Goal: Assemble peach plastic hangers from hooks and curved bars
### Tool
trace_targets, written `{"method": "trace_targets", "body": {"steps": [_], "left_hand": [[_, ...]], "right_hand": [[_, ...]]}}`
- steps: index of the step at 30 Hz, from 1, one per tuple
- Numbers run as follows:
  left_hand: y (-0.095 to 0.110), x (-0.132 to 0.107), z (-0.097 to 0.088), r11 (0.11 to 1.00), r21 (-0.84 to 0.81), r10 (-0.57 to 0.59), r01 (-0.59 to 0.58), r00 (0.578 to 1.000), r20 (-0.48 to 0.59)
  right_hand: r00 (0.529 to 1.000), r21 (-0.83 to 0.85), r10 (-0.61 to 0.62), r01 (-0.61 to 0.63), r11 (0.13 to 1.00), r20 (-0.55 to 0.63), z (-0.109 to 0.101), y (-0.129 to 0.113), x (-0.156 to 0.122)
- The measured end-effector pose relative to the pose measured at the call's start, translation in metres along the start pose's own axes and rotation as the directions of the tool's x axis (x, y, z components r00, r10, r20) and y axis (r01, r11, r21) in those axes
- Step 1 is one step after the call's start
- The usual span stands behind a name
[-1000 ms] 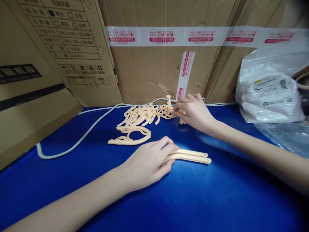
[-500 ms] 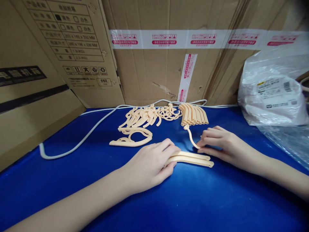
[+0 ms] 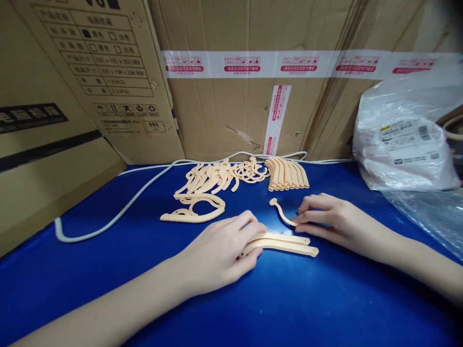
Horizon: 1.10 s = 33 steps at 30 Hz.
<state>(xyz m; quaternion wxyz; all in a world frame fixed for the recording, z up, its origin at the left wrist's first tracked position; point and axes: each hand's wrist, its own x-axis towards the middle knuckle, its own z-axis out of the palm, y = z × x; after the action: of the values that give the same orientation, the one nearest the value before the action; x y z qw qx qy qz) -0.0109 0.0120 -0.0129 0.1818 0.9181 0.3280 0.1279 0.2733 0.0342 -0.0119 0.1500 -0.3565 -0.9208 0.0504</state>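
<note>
Since one second ago, the right hand (image 3: 336, 219) has come back from the rear pieces toward the person, bringing the S-shaped hanger hook (image 3: 281, 215) with it. Half a second ago the hook's round end lay close against the neat stack of curved arms (image 3: 287, 173); now a strip of blue shows between them. The left hand (image 3: 220, 250) has barely shifted. Effect on the work, as judged: hook and arms are now close together, one part per hand, not yet joined.

Hook: round end points away and to the left; curved tail sits in the right fingers, pinched between thumb and fingertips. Gap small, no other part held there.

Pair of curved hanger arms (image 3: 285, 246): just on the near side of the hook, apart from it, lying side by side with free ends pointing right. Left fingers are closed over their left ends, thumb on the near side. Exact contact under the palm: cannot tell.

Behind: the loose heap of curved pieces (image 3: 217, 177), with the neat stack to its right. In front of the heap, a folded hanger (image 3: 191, 219) rests on the blue desk (image 3: 289, 303).

Farther out: a white cable (image 3: 75, 239) loops at left and runs behind the parts; a printed carton (image 3: 108, 96) stands left; a plastic bag (image 3: 408, 149) sits at right.
</note>
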Motion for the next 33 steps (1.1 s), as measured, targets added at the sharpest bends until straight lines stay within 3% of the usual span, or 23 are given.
{"method": "trace_targets", "body": {"steps": [6, 11, 14, 18, 21, 24, 28, 33], "left_hand": [[0.001, 0.001, -0.002, 1.0, 0.012, 0.015, -0.015, 1.0, 0.016], [0.004, 0.001, -0.003, 0.997, 0.074, 0.023, -0.019, 0.999, -0.05], [0.006, 0.001, -0.012, 0.99, 0.14, 0.018, 0.009, 0.982, -0.188], [-0.005, 0.01, -0.036, 0.937, 0.316, 0.009, 0.146, 0.897, -0.441], [-0.025, 0.025, -0.057, 0.826, 0.457, -0.132, 0.331, 0.9, -0.415], [-0.048, 0.039, -0.071, 0.769, 0.391, -0.41, 0.506, 0.859, -0.306], [-0.069, 0.051, -0.074, 0.755, 0.39, -0.472, 0.527, 0.85, -0.235], [-0.076, 0.054, -0.069, 0.727, 0.43, -0.485, 0.536, 0.843, -0.231]], "right_hand": [[0.997, 0.128, 0.056, -0.062, 0.99, 0.05, 0.0, -0.003, 0.001], [0.996, 0.149, 0.072, -0.079, 0.986, 0.056, 0.001, -0.004, 0.002], [0.995, 0.154, 0.082, -0.09, 0.984, 0.06, 0.001, -0.005, 0.002], [0.995, 0.158, 0.09, -0.097, 0.983, 0.054, 0.0, -0.006, 0.002], [0.994, 0.162, 0.087, -0.096, 0.982, 0.062, -0.001, -0.008, 0.001], [0.993, 0.159, 0.088, -0.1, 0.982, 0.08, -0.003, -0.009, 0.001], [0.992, 0.142, 0.084, -0.097, 0.985, 0.096, -0.005, -0.009, 0.0], [0.99, 0.135, 0.072, -0.088, 0.987, 0.119, -0.005, -0.009, 0.0]]}}
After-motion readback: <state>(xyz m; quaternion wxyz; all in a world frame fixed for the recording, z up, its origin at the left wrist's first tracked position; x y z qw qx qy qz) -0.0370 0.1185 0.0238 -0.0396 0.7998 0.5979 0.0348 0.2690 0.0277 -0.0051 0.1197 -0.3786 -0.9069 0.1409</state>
